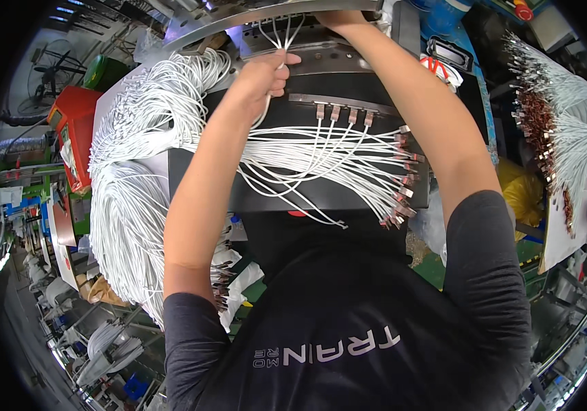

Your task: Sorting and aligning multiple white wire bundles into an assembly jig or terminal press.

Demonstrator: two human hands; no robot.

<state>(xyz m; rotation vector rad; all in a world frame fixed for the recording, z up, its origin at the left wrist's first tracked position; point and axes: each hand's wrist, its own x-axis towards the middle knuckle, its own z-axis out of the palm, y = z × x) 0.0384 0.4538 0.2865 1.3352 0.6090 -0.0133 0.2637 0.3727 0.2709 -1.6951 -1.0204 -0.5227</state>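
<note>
My left hand is closed round a few white cables. Above the fist their ends fan out toward the metal machine fixture. My right hand reaches to the fixture's far side, under a curved metal edge, and its fingers are hidden. Nearer me, a metal strip carries several connectors with white cables trailing from them. Below it a spread bundle of white cables lies on the black work surface, its metal-and-reddish connector ends pointing right.
A large heap of white cables hangs over the left side. At the right, more cables with connector ends lie on a board. A red machine housing stands far left, a blue bucket at the back right, and a yellow bag right of my arm.
</note>
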